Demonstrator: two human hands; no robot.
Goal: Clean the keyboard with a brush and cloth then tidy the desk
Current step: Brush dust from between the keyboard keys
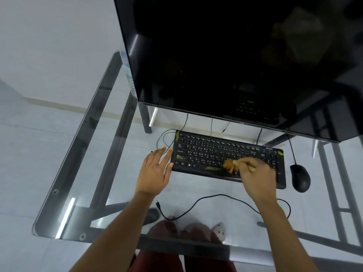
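Black mouse (300, 178) lies just beside keyboard (206, 154).

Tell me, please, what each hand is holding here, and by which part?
The right hand grips a brush by its handle, bristles on the keyboard. The left hand holds nothing, touching the keyboard's left edge.

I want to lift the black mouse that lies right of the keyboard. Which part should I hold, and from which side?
Come from above and grip the mouse across its two long sides, near the wider rear hump. Its cable leaves the far end, so that end is awkward; the keyboard crowds its left side.
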